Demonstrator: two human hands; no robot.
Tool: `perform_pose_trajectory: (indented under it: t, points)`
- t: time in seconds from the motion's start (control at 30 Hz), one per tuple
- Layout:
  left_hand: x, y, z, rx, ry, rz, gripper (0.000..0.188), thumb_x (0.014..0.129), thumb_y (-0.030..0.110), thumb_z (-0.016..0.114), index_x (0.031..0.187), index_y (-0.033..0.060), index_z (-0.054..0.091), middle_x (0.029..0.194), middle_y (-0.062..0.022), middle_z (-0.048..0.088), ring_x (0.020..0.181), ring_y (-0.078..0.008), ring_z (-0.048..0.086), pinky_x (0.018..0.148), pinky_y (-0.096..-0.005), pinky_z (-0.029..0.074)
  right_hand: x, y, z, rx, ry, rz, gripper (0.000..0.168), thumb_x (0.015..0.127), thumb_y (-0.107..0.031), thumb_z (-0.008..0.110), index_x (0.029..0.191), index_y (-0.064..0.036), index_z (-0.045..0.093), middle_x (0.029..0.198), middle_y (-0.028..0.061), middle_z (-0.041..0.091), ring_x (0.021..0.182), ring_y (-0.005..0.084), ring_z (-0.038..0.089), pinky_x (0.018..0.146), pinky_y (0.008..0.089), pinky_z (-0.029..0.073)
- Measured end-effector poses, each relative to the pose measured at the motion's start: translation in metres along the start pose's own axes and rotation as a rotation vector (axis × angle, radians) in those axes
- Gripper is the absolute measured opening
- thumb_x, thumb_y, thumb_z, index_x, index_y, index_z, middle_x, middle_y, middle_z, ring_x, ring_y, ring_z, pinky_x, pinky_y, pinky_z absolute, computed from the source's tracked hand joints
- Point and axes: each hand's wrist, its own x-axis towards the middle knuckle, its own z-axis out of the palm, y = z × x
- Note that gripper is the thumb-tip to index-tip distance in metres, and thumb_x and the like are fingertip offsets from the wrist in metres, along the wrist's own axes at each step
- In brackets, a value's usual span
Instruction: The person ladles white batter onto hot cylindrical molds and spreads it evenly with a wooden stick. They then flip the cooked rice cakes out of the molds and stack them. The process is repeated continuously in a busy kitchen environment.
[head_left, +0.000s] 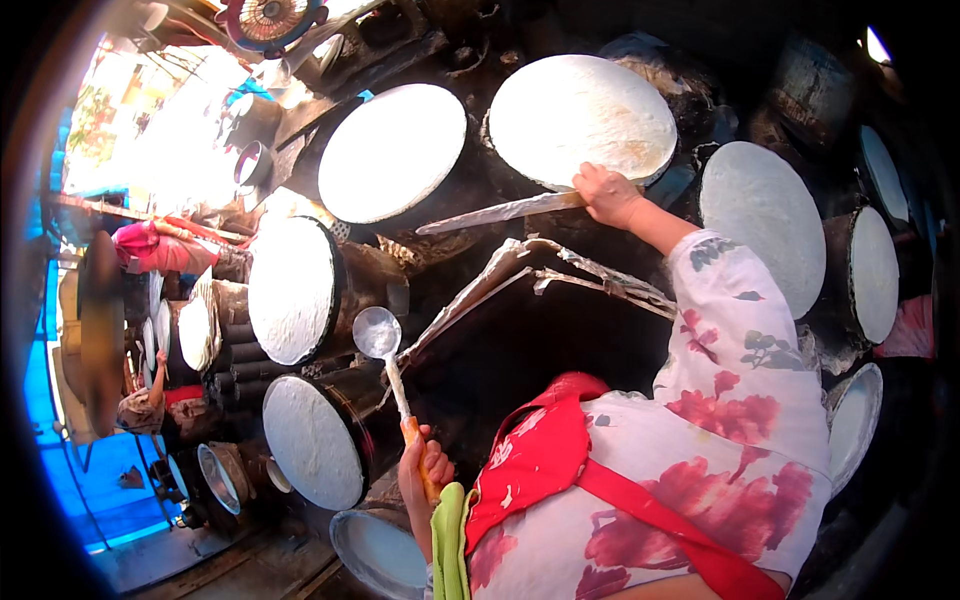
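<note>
My right hand (609, 196), up and right of centre, grips one end of a long flat stick (501, 213) coated in white paste. It is at the lower edge of a round, white-covered steamer top (581, 120), which hides part of the contact. At lower centre my left hand (424, 466) is closed on the orange handle of a metal ladle (377, 332). The ladle's round bowl bears white residue and lies beside the white top of a dark drum (292, 291). Below that drum is another white-topped drum (313, 442). A green cloth (450, 540) hangs near my left wrist.
More round white tops stand at upper centre (392, 154) and right (763, 229). A crusted, bent frame edge (487, 281) crosses the middle. A metal basin (379, 553) is at the bottom. Another person's raised arm (158, 382) shows at far left. A fan (271, 21) is at the top.
</note>
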Motion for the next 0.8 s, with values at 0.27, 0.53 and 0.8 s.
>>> perform_pose_trajectory:
  t: [0.27,0.53,0.8]
  points:
    - [0.012,0.000,-0.004,-0.072,-0.020,-0.030,0.020,0.095,0.022,0.044,0.110,0.0110,0.050,0.058,0.0013,0.037,0.039,-0.0083,0.034,0.037,-0.0225,0.028,0.025,0.022,-0.011,0.047,0.015,-0.129,0.019,0.059,-0.009,0.066,0.074,-0.006,0.055,0.084,0.0096,0.052,0.085,0.0273,0.054,0.070,0.0356,0.049]
    - [0.014,0.015,0.021,-0.011,0.065,-0.005,0.021,0.091,0.021,0.054,0.106,0.0088,0.047,0.057,0.0011,0.038,0.039,-0.0074,0.035,0.037,-0.0220,0.027,0.035,0.059,-0.011,0.187,0.030,0.107,0.020,0.061,-0.005,0.062,0.081,-0.007,0.056,0.084,0.0120,0.057,0.084,0.0315,0.056,0.071,0.0403,0.047]
    - [0.003,0.006,0.014,-0.054,0.106,0.032,0.020,0.091,0.021,0.054,0.105,0.0087,0.047,0.057,0.0008,0.038,0.040,-0.0075,0.036,0.038,-0.0219,0.028,0.101,0.134,-0.075,0.307,0.300,0.317,0.017,0.081,-0.017,0.059,0.091,-0.003,0.057,0.079,0.0182,0.058,0.075,0.0355,0.058,0.064,0.0397,0.045]
